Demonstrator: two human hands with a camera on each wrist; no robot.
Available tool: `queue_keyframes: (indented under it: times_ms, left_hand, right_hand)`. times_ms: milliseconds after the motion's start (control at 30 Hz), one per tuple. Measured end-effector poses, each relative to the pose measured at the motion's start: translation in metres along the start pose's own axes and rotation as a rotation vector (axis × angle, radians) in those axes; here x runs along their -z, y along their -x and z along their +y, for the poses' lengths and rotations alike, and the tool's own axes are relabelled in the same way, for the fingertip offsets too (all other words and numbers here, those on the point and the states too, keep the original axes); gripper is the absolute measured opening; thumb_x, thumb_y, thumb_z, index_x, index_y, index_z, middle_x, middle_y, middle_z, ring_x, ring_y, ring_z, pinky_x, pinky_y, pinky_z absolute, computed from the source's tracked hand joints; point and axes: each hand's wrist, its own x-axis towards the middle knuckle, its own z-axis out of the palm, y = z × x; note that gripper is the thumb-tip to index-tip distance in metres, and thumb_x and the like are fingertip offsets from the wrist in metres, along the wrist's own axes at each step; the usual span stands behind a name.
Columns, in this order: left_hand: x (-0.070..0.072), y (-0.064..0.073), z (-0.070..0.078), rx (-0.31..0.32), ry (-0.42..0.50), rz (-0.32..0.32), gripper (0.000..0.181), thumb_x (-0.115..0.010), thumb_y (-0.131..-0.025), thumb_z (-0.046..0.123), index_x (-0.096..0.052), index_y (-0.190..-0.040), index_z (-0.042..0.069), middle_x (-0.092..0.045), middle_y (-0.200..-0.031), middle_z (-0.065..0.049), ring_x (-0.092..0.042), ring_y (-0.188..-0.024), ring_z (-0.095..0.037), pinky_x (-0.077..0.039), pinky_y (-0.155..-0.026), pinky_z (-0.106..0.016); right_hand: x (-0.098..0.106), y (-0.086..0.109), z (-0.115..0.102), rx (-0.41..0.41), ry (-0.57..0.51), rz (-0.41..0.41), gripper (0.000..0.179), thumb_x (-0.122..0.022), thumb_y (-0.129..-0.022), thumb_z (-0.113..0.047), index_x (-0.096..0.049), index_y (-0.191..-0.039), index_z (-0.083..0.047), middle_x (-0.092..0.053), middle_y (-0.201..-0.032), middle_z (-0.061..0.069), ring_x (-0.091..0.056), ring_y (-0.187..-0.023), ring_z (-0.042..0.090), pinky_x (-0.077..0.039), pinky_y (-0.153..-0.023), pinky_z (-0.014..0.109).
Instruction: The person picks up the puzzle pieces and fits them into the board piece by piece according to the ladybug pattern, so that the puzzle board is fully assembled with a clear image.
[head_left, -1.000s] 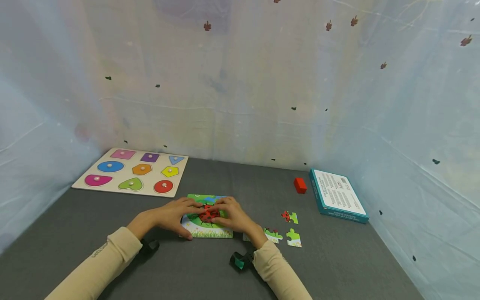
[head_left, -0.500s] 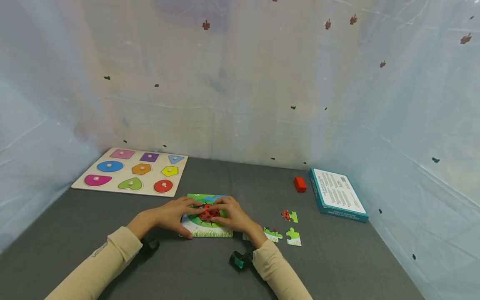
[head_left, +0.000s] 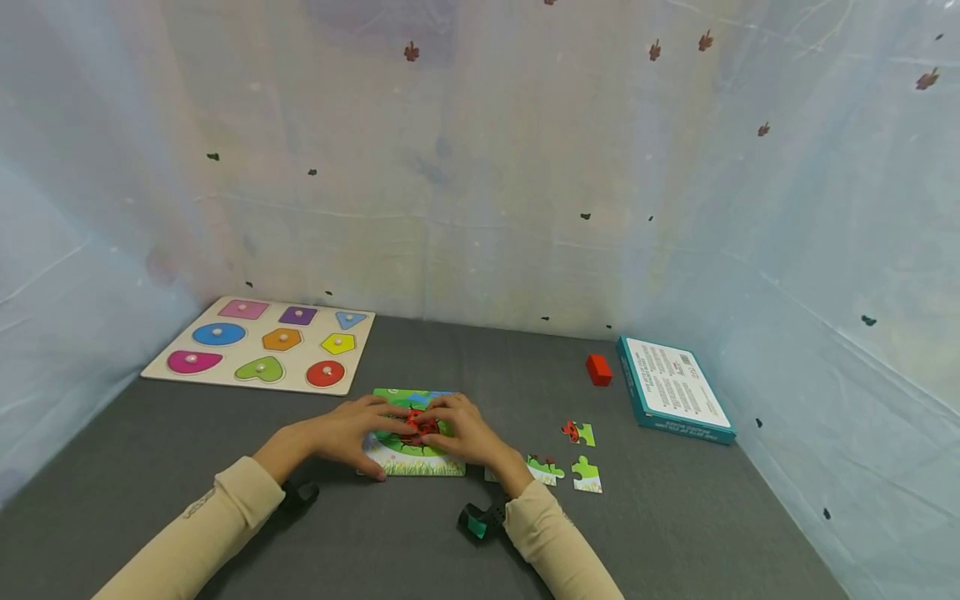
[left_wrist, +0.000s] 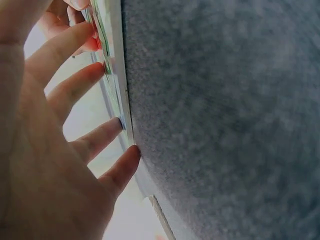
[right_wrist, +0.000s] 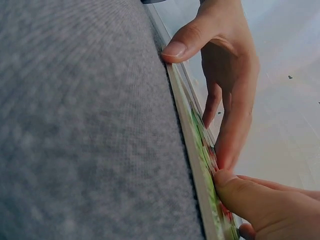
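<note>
A jigsaw puzzle (head_left: 420, 465) with a red ladybug on green grass lies flat in a tray in front of me. My left hand (head_left: 341, 435) rests at its left side, fingers spread over the picture and thumb at the near left corner. From the right, my right hand (head_left: 467, 429) touches the ladybug part with thumb and fingertips. In the right wrist view the right thumb (right_wrist: 237, 192) presses on the picture, close to the left fingertips. Loose puzzle pieces lie right of the tray: a ladybug piece (head_left: 579, 432), a grassy piece (head_left: 587, 475) and another green one (head_left: 545, 470).
Far left lies a wooden shape board (head_left: 281, 362) with coloured knobbed shapes. A red block (head_left: 599, 370) and a teal box (head_left: 678, 387) stand at the back right. The grey tabletop (head_left: 390, 550) meets a pale curtain (head_left: 450, 208) behind. Another piece is partly hidden by my right wrist.
Both hands stay on the puzzle in nearly the same place. My left fingers shift slightly over the ladybug. The loose pieces lie as before.
</note>
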Motion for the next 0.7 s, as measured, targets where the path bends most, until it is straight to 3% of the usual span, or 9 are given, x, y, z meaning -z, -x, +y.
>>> queue_keyframes:
  times_ms: [167, 400, 700]
  left_hand:
    - [-0.002, -0.001, -0.001, -0.014, 0.003, 0.006, 0.067, -0.071, -0.074, 0.053, -0.053, -0.133, 0.027, -0.041, -0.143, -0.006, -0.026, -0.133, -0.043, -0.023, -0.098, -0.067]
    - [-0.004, 0.0, -0.003, -0.004, 0.152, -0.027, 0.066, -0.073, -0.076, 0.047, -0.053, -0.134, 0.021, -0.038, -0.143, -0.012, -0.034, -0.13, -0.034, -0.031, -0.099, -0.058]
    - [-0.002, 0.002, -0.004, 0.011, 0.189, -0.05, 0.067, -0.072, -0.077, 0.048, -0.052, -0.135, 0.022, -0.037, -0.144, -0.012, -0.033, -0.131, -0.033, -0.029, -0.1, -0.058]
  right_hand:
    - [-0.001, 0.0, 0.001, 0.007, 0.008, 0.007, 0.033, -0.067, -0.086, -0.024, -0.065, -0.118, -0.013, -0.054, -0.121, 0.006, -0.045, -0.109, 0.022, -0.035, -0.09, 0.044]
    - [0.0, 0.001, 0.0, 0.014, 0.034, -0.012, 0.033, -0.065, -0.088, -0.027, -0.064, -0.118, -0.014, -0.053, -0.12, 0.005, -0.045, -0.104, 0.02, -0.036, -0.086, 0.039]
    - [0.01, 0.0, -0.003, 0.053, 0.05, -0.066, 0.037, -0.066, -0.087, -0.027, -0.063, -0.121, -0.011, -0.054, -0.121, 0.006, -0.045, -0.11, 0.02, -0.035, -0.095, 0.038]
